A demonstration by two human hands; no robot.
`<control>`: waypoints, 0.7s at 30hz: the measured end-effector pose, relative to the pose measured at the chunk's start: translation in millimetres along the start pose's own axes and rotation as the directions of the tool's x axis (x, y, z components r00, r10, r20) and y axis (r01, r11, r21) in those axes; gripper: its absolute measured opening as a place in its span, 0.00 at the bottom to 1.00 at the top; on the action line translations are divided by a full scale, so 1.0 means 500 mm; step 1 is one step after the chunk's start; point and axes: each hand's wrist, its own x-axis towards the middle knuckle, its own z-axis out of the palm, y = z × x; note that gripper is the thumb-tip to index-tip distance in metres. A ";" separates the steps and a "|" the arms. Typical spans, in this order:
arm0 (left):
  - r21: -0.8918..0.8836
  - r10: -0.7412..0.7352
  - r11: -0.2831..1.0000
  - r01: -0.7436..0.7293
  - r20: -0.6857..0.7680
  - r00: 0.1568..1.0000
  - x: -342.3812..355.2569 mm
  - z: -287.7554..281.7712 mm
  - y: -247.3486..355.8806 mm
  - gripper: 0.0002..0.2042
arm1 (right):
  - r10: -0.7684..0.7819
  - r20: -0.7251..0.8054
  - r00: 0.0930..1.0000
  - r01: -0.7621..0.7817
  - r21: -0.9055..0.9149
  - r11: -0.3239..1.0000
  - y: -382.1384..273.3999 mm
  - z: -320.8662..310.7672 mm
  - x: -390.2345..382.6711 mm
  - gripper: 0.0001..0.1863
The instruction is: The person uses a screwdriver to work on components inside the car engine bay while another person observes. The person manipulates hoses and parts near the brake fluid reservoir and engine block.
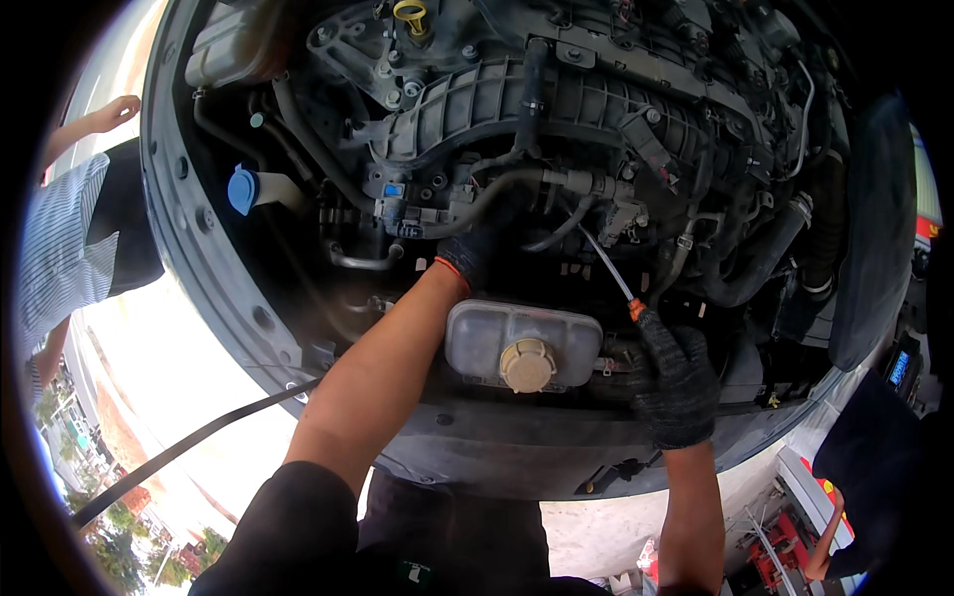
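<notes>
My right hand (678,382), in a dark knit glove, is closed round the orange handle of a screwdriver (614,266). Its long metal shaft slants up and left, and the tip reaches in among the hoses beside a grey connector block (626,221). My left hand (477,243), gloved with an orange cuff, reaches down into the dark gap below a curved rubber hose (497,191); its fingers are hidden there. Between my forearms sits a translucent coolant tank (475,343) with a beige cap (528,366).
The ribbed intake manifold (467,104) spans the engine's top. A blue washer-fluid cap (241,190) is at the left, and a yellow dipstick handle (411,14) at the top. A prop rod (189,452) slants at lower left. One person (75,238) stands left, another (874,467) at lower right.
</notes>
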 end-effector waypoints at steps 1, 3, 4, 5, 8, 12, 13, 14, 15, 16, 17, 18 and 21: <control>-0.046 -0.062 0.997 0.061 -0.015 0.998 -0.002 0.002 0.008 0.37 | -0.017 0.010 1.000 0.017 0.011 1.000 0.010 0.002 0.000 0.25; -0.183 -0.172 0.971 0.154 -0.087 0.981 -0.002 0.021 0.029 0.38 | -0.012 -0.018 1.000 0.012 -0.005 1.000 0.027 0.010 -0.010 0.26; -0.252 -0.202 0.953 0.167 -0.118 0.972 0.001 0.027 0.033 0.35 | -0.010 -0.032 0.999 0.010 -0.013 1.000 0.031 0.013 -0.014 0.26; -0.319 -0.232 0.932 0.175 -0.151 0.961 0.003 0.034 0.037 0.32 | -0.008 -0.030 1.000 0.008 0.002 1.000 0.032 0.014 -0.015 0.26; -0.341 -0.204 0.931 0.130 -0.193 0.960 0.009 0.040 0.032 0.23 | 0.000 -0.022 1.000 0.001 0.025 1.000 0.037 0.017 -0.013 0.25; 0.120 0.035 0.992 -0.025 -0.082 0.996 0.015 -0.013 -0.008 0.23 | 0.024 -0.026 0.999 -0.022 0.066 0.998 0.036 0.034 -0.004 0.24; 0.151 0.040 0.988 -0.031 -0.063 0.997 0.015 -0.028 -0.015 0.24 | 0.029 -0.025 0.999 -0.027 0.092 0.995 0.036 0.037 -0.004 0.24; 0.176 0.035 0.984 -0.027 -0.040 0.999 0.012 -0.020 -0.006 0.24 | 0.020 -0.036 0.999 -0.017 0.089 0.996 0.047 0.040 -0.006 0.24; 0.082 -0.024 0.996 0.031 -0.077 0.997 0.013 -0.011 0.002 0.25 | 0.010 -0.047 0.999 -0.006 0.086 0.996 0.062 0.043 -0.015 0.25; -0.016 -0.086 0.996 0.085 -0.108 0.990 0.015 -0.002 0.009 0.27 | 0.000 -0.057 0.998 0.005 0.084 0.996 0.073 0.046 -0.017 0.25; -0.117 -0.153 0.983 0.138 -0.135 0.979 0.007 0.016 0.022 0.28 | -0.011 -0.051 0.999 0.016 0.093 0.996 0.075 0.045 -0.018 0.25; -0.216 -0.217 0.959 0.182 -0.150 0.965 0.006 0.029 0.035 0.29 | -0.022 -0.052 0.998 0.027 0.099 0.995 0.075 0.040 -0.014 0.25; -0.236 -0.259 0.947 0.218 -0.158 0.953 0.008 0.019 0.033 0.29 | -0.056 -0.047 0.997 0.061 0.116 0.991 0.080 0.040 -0.003 0.25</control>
